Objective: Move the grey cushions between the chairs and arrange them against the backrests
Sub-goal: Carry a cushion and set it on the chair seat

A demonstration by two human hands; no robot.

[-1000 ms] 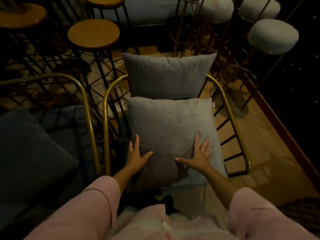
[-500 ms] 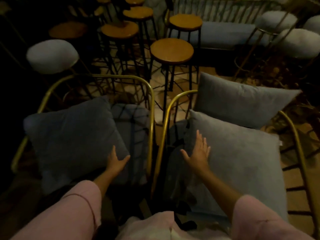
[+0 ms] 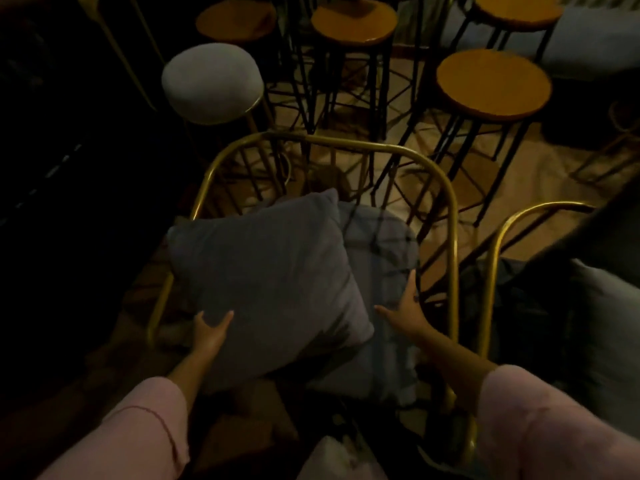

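Note:
A grey cushion [image 3: 273, 271] lies tilted on the seat of a gold-framed chair [image 3: 346, 140] in the middle of the view. My left hand [image 3: 209, 329] grips the cushion's near left edge, fingers curled on it. My right hand [image 3: 405, 311] is spread open beside the cushion's near right corner, over the chair's grey seat pad [image 3: 384, 244]; I cannot tell whether it touches the cushion. At the right edge part of another grey cushion [image 3: 609, 313] shows on a second gold-framed chair [image 3: 498, 244].
Beyond the chair's backrest stand several bar stools: wooden-topped ones on black legs [image 3: 493, 84] and a grey padded one [image 3: 211, 81]. A grey bench [image 3: 588, 43] sits at the far right. The left side is dark.
My view swung left from the right chair to the left chair. My left hand moved to the cushion's left edge; my right hand left the right chair's cushion and came beside this one.

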